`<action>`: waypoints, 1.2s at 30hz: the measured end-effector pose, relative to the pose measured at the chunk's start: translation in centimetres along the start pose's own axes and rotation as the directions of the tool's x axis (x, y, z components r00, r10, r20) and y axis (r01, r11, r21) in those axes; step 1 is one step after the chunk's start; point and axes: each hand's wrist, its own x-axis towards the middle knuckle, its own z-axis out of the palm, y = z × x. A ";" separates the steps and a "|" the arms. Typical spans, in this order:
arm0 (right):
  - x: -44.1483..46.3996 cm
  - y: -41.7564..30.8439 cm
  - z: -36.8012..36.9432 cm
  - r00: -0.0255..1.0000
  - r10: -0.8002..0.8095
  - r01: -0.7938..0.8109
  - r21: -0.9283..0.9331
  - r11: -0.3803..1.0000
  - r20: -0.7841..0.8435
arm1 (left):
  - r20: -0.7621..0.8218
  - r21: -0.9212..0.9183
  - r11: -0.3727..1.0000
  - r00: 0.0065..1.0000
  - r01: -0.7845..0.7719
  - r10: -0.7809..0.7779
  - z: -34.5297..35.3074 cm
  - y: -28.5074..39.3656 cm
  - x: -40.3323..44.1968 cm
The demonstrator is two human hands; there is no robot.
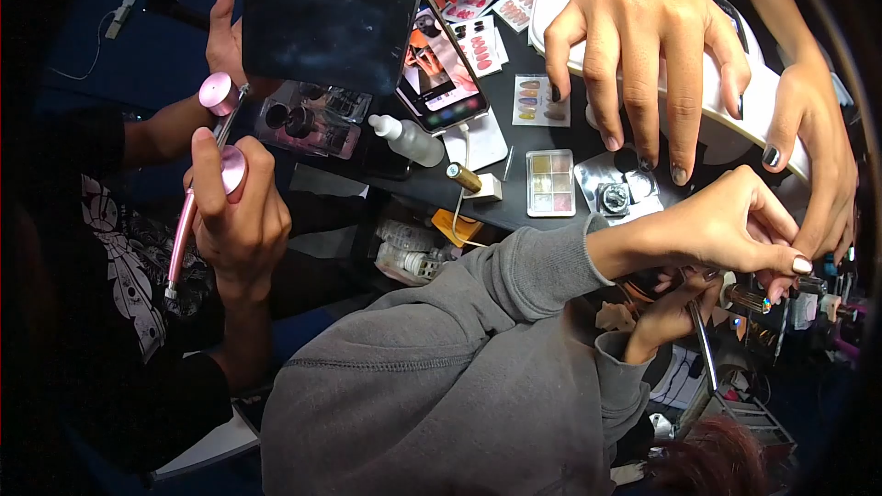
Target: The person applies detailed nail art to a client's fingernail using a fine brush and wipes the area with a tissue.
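Note:
My left hand (717, 234), in a grey sleeve, has its fingers bent together at the right; what lies between them is hidden. Beneath it my right hand (675, 312) closes around a slim metal-coloured rod (704, 347). A small clear-sided bottle (746, 298) is beside its fingertips. Another person's hand (813, 161) comes down close to my left fingers. That person's other hand (643, 46), with dark nails, lies spread over a white curved stand (560, 5).
At left, a person's hand (241, 220) grips a pink airbrush (182, 239); beside it is a dark screen (326, 37). The black table holds a phone (441, 73), a dropper bottle (409, 140), a six-part palette (551, 184), a small jar (614, 197) and nail design cards (540, 99).

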 end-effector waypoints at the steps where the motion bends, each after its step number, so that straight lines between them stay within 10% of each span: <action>1: 0.0 -0.1 0.0 1.000 -0.005 0.005 -0.005 1.000 -0.001 | 0.003 0.000 1.000 1.000 0.003 -0.003 0.0 0.0 0.0; 36: -0.4 -0.1 -0.1 1.000 0.011 -0.011 -0.004 1.000 0.010 | -0.010 -0.001 1.000 1.000 0.007 -0.007 0.0 -0.1 -0.2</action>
